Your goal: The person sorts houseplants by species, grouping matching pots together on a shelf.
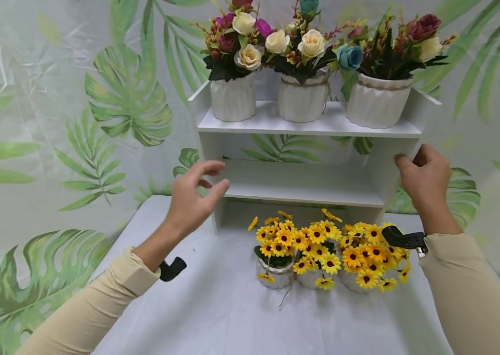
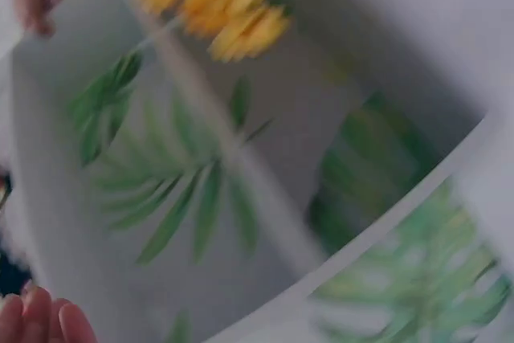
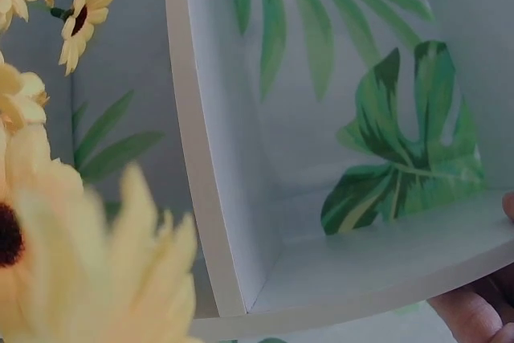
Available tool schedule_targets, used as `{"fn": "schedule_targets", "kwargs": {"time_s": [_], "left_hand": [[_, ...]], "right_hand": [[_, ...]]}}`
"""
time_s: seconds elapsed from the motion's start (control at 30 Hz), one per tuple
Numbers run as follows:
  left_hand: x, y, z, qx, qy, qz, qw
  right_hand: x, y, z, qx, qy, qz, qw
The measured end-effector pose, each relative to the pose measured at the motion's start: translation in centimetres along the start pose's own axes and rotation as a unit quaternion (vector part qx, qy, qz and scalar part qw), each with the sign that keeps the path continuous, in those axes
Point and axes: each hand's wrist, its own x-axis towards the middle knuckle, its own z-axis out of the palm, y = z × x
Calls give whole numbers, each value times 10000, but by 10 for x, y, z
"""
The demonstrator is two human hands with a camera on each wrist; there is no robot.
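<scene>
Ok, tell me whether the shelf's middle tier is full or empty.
Empty. The white shelf's middle tier holds nothing; only the leaf backdrop shows through. Rose pots fill the top; sunflower pots stand on the table.

My left hand [image 1: 189,197] hangs in the air, fingers loosely spread and bent, thumb out, holding nothing; my right hand [image 1: 424,180] is raised, fingers curled, thumb forward; both forearms reach forward in beige sleeves, wrists bare.

white shelf unit [image 1: 307,185], upright on table [image 1: 214,305]
</scene>
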Motion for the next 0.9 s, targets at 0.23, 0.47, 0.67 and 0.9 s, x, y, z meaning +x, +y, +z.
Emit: {"fn": "schedule_targets", "kwargs": {"time_s": [0.23, 0.47, 0.67, 0.9], "left_hand": [[-69, -34, 41, -63, -648, -1280, 9896], [-105, -59, 69, -299, -1500, -2668, 9515], [-116, -69, 91, -404, -1823, -2982, 9361], [-119, -68, 113, -561, -1620, -2825, 9438]], "right_hand": [[0, -2, 1, 178, -46, 55, 9998], [-3, -4, 4, 343, 316, 32, 9989], [-2, -5, 6, 670, 683, -279, 9950], [1, -6, 2, 516, 624, -304, 9963]]}}
